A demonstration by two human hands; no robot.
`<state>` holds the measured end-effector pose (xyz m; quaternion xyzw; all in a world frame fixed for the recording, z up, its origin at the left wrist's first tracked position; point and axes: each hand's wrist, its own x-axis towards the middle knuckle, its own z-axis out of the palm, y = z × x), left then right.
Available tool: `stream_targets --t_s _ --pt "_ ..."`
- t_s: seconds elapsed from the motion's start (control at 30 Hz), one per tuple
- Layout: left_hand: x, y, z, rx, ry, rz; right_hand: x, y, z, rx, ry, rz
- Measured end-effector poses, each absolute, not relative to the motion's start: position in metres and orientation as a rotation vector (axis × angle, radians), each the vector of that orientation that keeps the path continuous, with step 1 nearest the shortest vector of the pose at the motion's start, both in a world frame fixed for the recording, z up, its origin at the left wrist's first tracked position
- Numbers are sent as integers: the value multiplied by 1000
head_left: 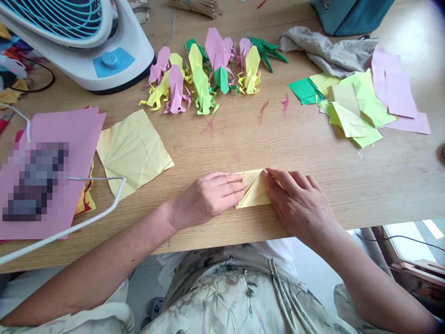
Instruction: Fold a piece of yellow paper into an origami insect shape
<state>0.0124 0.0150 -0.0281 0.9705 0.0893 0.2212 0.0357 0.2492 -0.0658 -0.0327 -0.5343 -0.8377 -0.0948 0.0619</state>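
Note:
A folded piece of pale yellow paper [255, 190] lies on the table near its front edge, with a diagonal crease and a pointed flap. My left hand [215, 192] rests flat across the left end of this paper, fingers stretched out side by side. At the right end, my right hand [301, 197] has its thumb and fingertips closed on the paper's upper corner and edge, hiding that part. Left of my hands lies a larger creased yellow sheet [135, 153], opened out flat.
Several folded paper figures [201, 88] in pink, yellow and green stand at the back. A white fan [107, 51] is at the upper left. Paper scraps [358, 106] and a grey cloth [330, 48] lie right. A white cable [86, 220] crosses pink sheets [83, 134].

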Motion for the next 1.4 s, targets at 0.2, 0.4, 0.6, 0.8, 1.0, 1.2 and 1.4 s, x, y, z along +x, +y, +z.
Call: stream_targets --t_s 0.2,0.4,0.6,0.8,1.0,1.2,1.4 --pt "10 9 -29 2842 316 640 251 -65 -30 -1597 -2584 -273" --pt "10 -2 -26 2651 478 615 251 -65 -32 -1590 -2581 -199" --pt "12 -13 -29 2740 544 594 252 -65 -30 -1595 -2559 -131" --pt "13 -21 -35 2881 576 664 258 -56 -27 -1523 -2352 135" --pt "12 -23 -34 2933 569 669 255 -52 -30 -1531 -2205 156" --pt "14 -24 -34 2944 543 706 250 -52 -33 -1536 -2200 163" --pt "14 -24 -34 2938 558 693 248 -52 -34 -1539 -2098 302"
